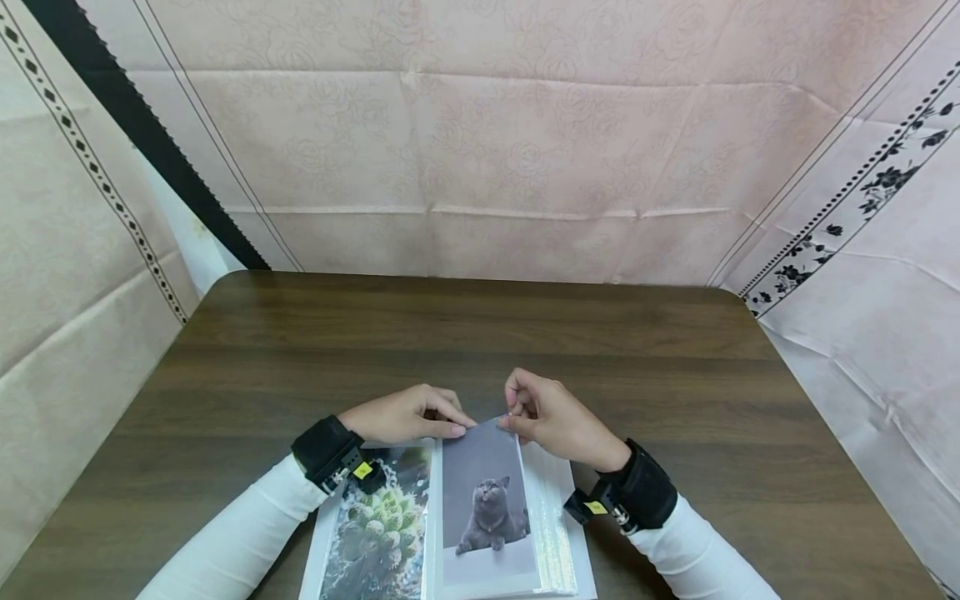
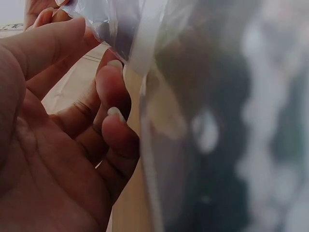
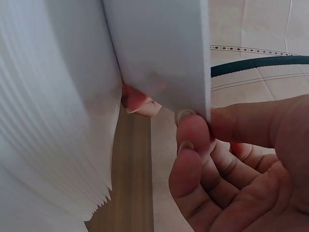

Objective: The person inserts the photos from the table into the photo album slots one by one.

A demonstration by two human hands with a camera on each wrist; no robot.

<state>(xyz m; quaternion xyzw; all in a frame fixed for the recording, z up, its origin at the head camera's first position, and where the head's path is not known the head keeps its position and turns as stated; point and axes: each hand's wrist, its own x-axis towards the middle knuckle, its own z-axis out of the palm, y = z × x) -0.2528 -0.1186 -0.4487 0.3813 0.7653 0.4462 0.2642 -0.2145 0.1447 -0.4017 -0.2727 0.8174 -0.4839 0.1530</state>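
Observation:
A photo album (image 1: 433, 533) lies open at the table's near edge. Its left page holds a succulent picture (image 1: 386, 525); on the right is a page with a grey cat picture (image 1: 491, 517). My left hand (image 1: 408, 414) pinches the top edge of the cat page near the spine, thumb in front. In the left wrist view its thumb and finger meet at clear plastic (image 2: 104, 21). My right hand (image 1: 558, 421) pinches the same page's top right corner between thumb and fingertip. The right wrist view shows the white back of this raised page (image 3: 164, 53), apart from the pages behind.
A stack of further album pages (image 3: 63, 121) fans out beneath the raised one. The brown wooden table (image 1: 480, 333) extends beyond the album. Pale patterned cloth (image 1: 480, 167) hangs or lies around the table's far side and flanks.

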